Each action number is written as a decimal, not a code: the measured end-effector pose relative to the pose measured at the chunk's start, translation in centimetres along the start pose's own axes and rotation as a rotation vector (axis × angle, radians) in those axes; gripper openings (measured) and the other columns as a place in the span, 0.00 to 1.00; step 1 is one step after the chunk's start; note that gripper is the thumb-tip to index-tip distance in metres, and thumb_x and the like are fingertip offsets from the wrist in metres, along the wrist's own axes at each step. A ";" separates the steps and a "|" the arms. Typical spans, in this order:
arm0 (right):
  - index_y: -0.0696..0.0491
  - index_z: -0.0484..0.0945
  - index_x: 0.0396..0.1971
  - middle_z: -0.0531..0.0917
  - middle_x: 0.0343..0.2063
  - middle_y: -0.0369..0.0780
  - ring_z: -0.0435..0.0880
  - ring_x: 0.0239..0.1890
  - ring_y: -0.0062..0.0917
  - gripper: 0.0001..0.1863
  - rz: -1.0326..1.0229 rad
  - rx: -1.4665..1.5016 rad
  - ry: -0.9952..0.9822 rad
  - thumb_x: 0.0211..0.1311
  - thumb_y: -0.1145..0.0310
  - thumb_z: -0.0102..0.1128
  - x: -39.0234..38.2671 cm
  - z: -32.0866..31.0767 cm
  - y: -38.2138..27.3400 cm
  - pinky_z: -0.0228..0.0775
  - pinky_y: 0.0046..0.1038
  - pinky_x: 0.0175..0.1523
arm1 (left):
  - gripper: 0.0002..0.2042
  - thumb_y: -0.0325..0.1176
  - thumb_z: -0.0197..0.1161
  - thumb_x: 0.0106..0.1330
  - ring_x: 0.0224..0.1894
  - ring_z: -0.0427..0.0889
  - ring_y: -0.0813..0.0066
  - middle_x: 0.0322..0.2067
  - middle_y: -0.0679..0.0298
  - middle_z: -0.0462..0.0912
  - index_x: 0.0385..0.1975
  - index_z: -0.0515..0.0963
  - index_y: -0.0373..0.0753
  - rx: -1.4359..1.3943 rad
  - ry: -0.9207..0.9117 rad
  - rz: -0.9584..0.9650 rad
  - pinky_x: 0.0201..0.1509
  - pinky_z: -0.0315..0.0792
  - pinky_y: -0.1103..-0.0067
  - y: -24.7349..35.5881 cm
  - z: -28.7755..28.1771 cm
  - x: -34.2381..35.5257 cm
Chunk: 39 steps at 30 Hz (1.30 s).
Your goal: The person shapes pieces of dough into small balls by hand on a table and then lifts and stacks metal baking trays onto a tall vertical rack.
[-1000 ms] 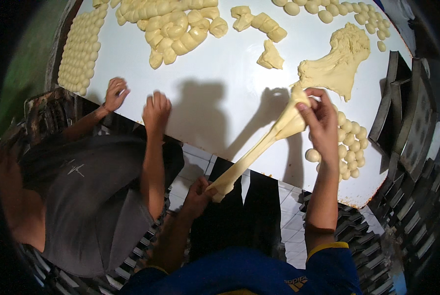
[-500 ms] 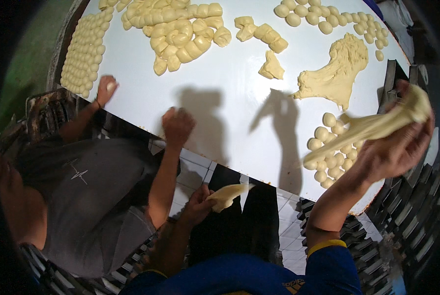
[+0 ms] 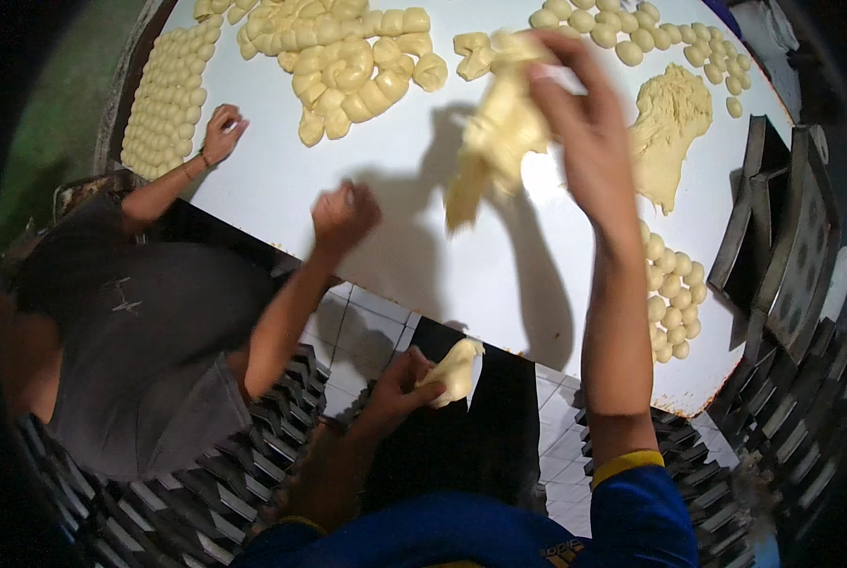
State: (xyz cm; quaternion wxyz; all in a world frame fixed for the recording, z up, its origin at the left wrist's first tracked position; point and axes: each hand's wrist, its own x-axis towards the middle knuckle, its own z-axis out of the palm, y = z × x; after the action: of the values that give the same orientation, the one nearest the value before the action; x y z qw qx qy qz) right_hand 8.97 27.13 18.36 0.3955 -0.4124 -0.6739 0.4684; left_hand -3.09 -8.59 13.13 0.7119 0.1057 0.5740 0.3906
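A: Hands, quick?

B: Right hand point(image 3: 584, 123) is out over the table point(image 3: 414, 237), far side, fingers closed on a dough strip point(image 3: 494, 133). The strip hangs from the grip, ragged, tail pointing near-left; blurred, so can't tell if the tail touches the top.

A: Left?

B: Left hand point(image 3: 400, 383) is low and near, off the table edge, above dark floor. Fingers pinched on a small dough lump point(image 3: 454, 369).

A: So two pieces?

B: Yes, well apart. Strip up over the table, lump down by the near edge.

A: What else is on the table?

B: A torn dough mass point(image 3: 669, 133) just right of the right hand. Dough balls point(image 3: 674, 303) in a cluster near-right, by the table rim, and more in a row at the far-right edge. Cut dough logs point(image 3: 357, 57) heaped far-left of centre, and a block of small balls in neat rows point(image 3: 163, 95) at the far-left edge.

A: Anyone else?

B: A co-worker point(image 3: 130, 322) on the left, dark grey top. One of their hands point(image 3: 222, 133) rests on the table beside the neat rows; the other point(image 3: 343, 216) is a loose fist over the table, blurred, can't tell what's in it.

A: Right side?

B: Dark metal trays point(image 3: 783, 246) stacked on edge, off the table.
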 end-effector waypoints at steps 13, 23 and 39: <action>0.60 0.81 0.42 0.83 0.32 0.34 0.79 0.30 0.16 0.25 0.917 0.474 -0.302 0.71 0.49 0.61 -21.5 -2.5 2.8 0.73 0.19 0.36 | 0.24 0.23 0.68 0.65 0.50 0.79 0.73 0.44 0.57 0.78 0.51 0.58 0.44 -0.221 -0.066 0.130 0.54 0.75 0.74 4.8 6.0 6.2; 0.63 0.82 0.45 0.81 0.28 0.31 0.74 0.28 0.10 0.14 0.820 0.193 -0.106 0.65 0.69 0.69 -22.1 -3.4 5.0 0.66 0.17 0.33 | 0.17 0.25 0.69 0.66 0.41 0.81 0.76 0.40 0.60 0.81 0.50 0.68 0.39 0.025 0.046 0.043 0.44 0.77 0.79 4.5 5.9 8.4; 0.59 0.80 0.55 0.86 0.42 0.48 0.85 0.42 0.31 0.22 0.530 -0.342 -0.054 0.62 0.84 0.49 -20.1 -10.6 3.7 0.75 0.28 0.49 | 0.09 0.22 0.51 0.64 0.42 0.75 0.76 0.38 0.65 0.73 0.42 0.73 0.37 -0.168 0.378 0.274 0.49 0.71 0.80 4.9 -2.6 8.6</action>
State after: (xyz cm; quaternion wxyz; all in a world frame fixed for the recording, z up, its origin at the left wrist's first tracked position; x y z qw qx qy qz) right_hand 26.40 12.53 14.48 0.1666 -0.6218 -0.6219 0.4459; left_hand -7.24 -0.28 8.93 0.5387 0.0479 0.6427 0.5426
